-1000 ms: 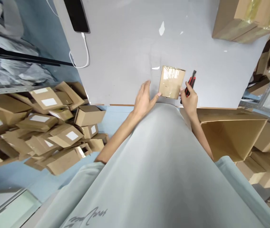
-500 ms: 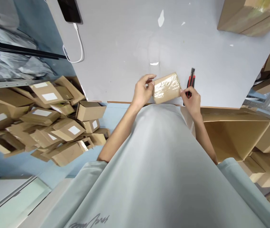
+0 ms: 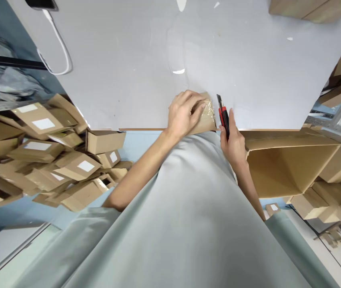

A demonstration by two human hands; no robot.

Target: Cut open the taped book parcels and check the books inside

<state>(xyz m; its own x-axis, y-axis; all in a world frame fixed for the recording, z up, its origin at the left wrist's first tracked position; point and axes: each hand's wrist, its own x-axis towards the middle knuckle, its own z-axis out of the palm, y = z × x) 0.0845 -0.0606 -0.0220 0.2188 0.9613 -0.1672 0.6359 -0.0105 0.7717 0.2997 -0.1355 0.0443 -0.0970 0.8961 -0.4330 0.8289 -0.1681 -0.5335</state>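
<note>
A small brown cardboard box (image 3: pixel 207 118) wrapped in shiny clear tape lies at the table's front edge, against my shirt. My left hand (image 3: pixel 185 110) rests over its left part with fingers curled onto it, hiding much of the box. To the right of the box, my right hand (image 3: pixel 233 142) is closed round a red and black utility knife (image 3: pixel 223 116). The knife's blade is out and points up and slightly left, close to the box's right end but apart from it.
A white table (image 3: pixel 122 56) carries scraps of white paper (image 3: pixel 178 71), a phone (image 3: pixel 42 3) on a white cable (image 3: pixel 59 40), and a larger carton (image 3: pixel 311 10). Many cartons (image 3: pixel 77 168) are piled on the floor at left. An open box (image 3: pixel 281 168) stands below the right edge.
My right hand has swung the knife upright beside the box, blade tip now tilted left. My left hand has shifted further over the box. The camera view has moved too.
</note>
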